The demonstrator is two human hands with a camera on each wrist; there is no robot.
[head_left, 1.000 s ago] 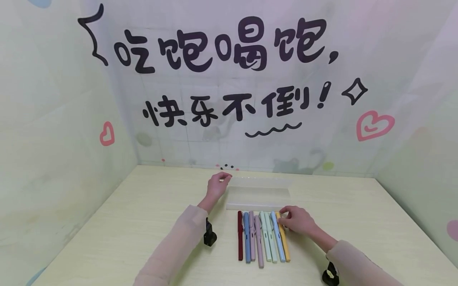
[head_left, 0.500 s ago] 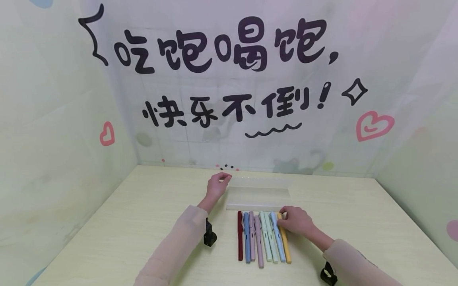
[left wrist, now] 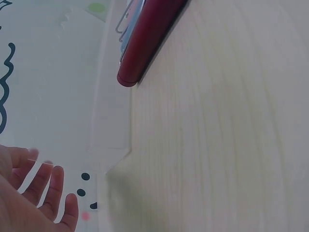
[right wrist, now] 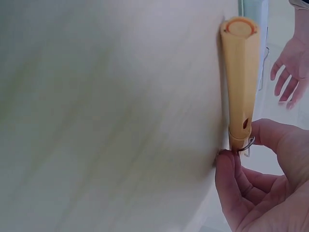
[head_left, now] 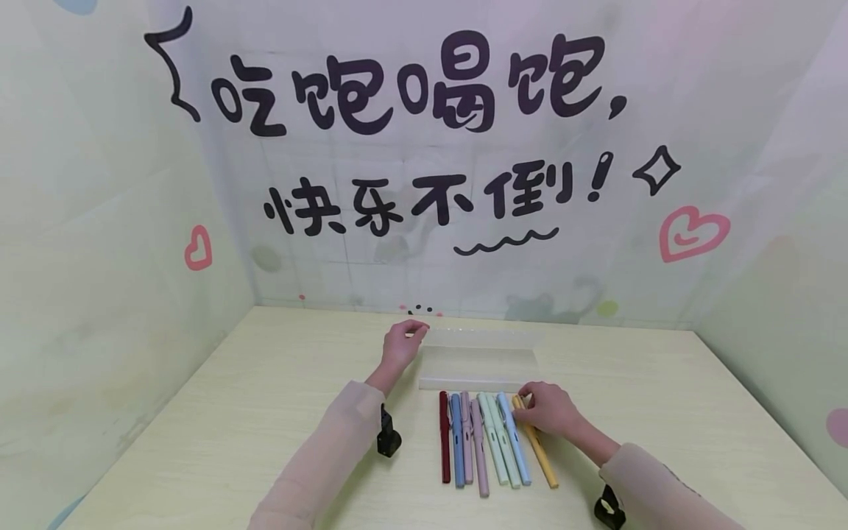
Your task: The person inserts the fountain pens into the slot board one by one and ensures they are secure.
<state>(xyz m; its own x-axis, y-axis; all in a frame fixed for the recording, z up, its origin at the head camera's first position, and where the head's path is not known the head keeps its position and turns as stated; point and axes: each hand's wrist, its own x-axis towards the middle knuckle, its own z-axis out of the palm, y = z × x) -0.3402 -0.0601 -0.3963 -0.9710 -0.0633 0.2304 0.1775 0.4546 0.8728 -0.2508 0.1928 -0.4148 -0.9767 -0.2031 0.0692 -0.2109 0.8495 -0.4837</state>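
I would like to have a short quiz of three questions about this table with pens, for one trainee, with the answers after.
1. Which colour of pen is held by the right hand?
2. True or false: the dark red pen lies at the left end of the row.
3. The left hand touches: a) the wall; b) the clear case; c) the dark red pen.

Key: 1. Yellow, the yellow pen. 2. True. 3. b.

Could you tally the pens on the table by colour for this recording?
Dark red pen: 1
Blue pen: 1
Purple pens: 2
Pale green pens: 2
Light blue pen: 1
Yellow pen: 1
Total: 8
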